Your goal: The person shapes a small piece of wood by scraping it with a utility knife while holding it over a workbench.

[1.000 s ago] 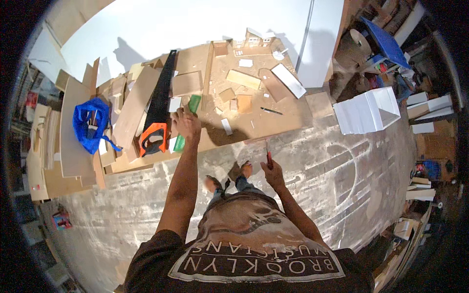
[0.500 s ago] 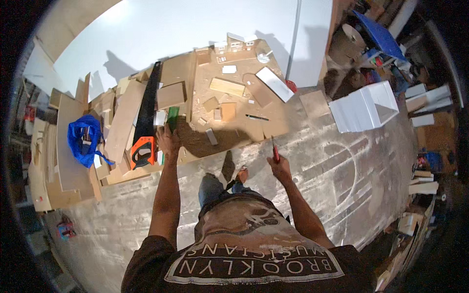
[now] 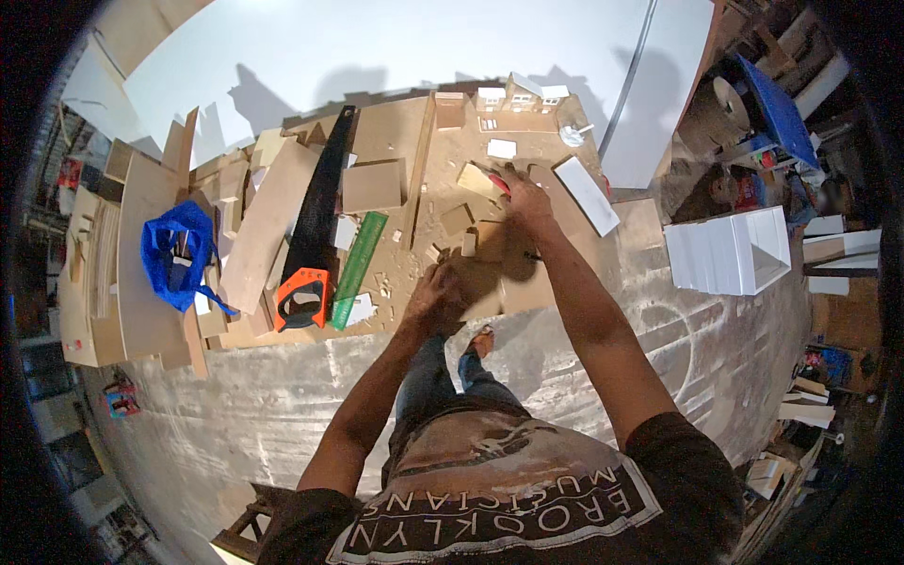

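My right hand [image 3: 524, 200] grips a red-handled tool [image 3: 499, 183] over a pale yellow wood piece [image 3: 476, 180]. My left hand [image 3: 435, 292] is low at the front of the brown board [image 3: 589, 273], fingers bent and in shadow, so what they hold is unclear. Small square offcuts [image 3: 457, 217] lie just above it. Left of that hand are a green ruler [image 3: 359, 268] and a black saw with an orange handle [image 3: 303, 299]. A small model house [image 3: 524, 95] stands at the back, and a white strip [image 3: 586, 194] lies right of my right hand.
A blue bag [image 3: 177, 254] and stacked boards [image 3: 92, 282] sit at the left. A white box [image 3: 727, 249] stands at the right. A large white sheet [image 3: 301, 47] is behind the board, with a blue panel [image 3: 776, 111] beyond at right.
My left hand has left the ruler and moved right to the board's front. My right hand, with the red-handled tool, has moved up from below the board to the yellow piece.
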Motion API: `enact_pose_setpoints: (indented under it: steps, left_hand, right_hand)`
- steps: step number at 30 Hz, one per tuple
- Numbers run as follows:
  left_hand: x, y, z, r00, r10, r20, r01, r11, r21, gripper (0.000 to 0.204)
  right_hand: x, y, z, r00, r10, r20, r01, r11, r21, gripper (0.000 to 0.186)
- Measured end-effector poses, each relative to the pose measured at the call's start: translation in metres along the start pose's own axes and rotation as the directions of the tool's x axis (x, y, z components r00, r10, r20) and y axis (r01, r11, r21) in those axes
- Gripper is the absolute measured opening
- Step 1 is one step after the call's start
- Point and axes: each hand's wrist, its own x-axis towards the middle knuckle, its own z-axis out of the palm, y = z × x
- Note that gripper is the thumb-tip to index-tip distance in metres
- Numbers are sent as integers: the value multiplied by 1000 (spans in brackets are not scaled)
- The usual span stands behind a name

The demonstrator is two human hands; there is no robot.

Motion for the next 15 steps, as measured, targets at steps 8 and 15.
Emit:
enact_pose_setpoints:
  steps: [8, 15]
  left_hand:
    - [-36, 12, 47, 985, 172, 4, -172, 984, -56, 46]
    - [14, 8, 0, 955, 297, -21, -292, 947, 132, 45]
  right_hand:
    - [-13, 6, -8, 996, 32, -87, -14, 980, 198, 56]
    - [-56, 10, -9, 978, 205, -28, -204, 979, 21, 53]
